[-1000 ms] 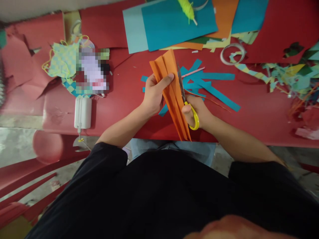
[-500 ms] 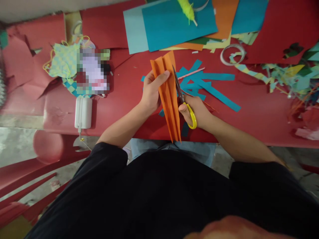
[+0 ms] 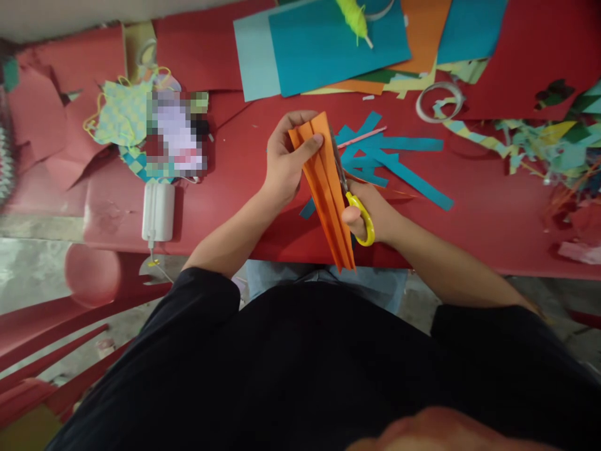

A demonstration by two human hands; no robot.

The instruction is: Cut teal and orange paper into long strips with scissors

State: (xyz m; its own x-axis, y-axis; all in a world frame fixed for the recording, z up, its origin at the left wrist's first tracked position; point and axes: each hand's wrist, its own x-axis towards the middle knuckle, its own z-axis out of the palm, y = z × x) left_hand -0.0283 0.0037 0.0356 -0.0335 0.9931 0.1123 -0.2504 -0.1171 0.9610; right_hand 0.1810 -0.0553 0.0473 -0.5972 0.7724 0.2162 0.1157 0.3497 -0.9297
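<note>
My left hand (image 3: 287, 156) pinches the upper part of a creased orange paper sheet (image 3: 331, 207), thumb on its front face and fingers behind. The sheet has lengthwise folds and hangs at a slant toward the table's front edge. In my right hand (image 3: 370, 210) is a pair of scissors (image 3: 360, 219) with yellow handles, blades pointing up along the sheet's right edge. Part of the blades is hidden by the paper, so I cannot tell how far apart they are. Behind the scissors lie several blue paper strips (image 3: 416, 183) and a pinkish pencil-like stick (image 3: 364, 136).
Large blue sheets (image 3: 338, 50), a yellow yarn bundle (image 3: 352, 19) and a tape roll (image 3: 439, 102) lie at the back of the red table (image 3: 225, 219). Paper scraps (image 3: 539, 150) fill the right. A woven checkered piece (image 3: 123, 113) and white power bank (image 3: 158, 212) sit left.
The orange sheet's upper end has dropped slightly, and its lower end has swung right. My left fingers have curled over behind its top. The scissors have shifted slightly right and down.
</note>
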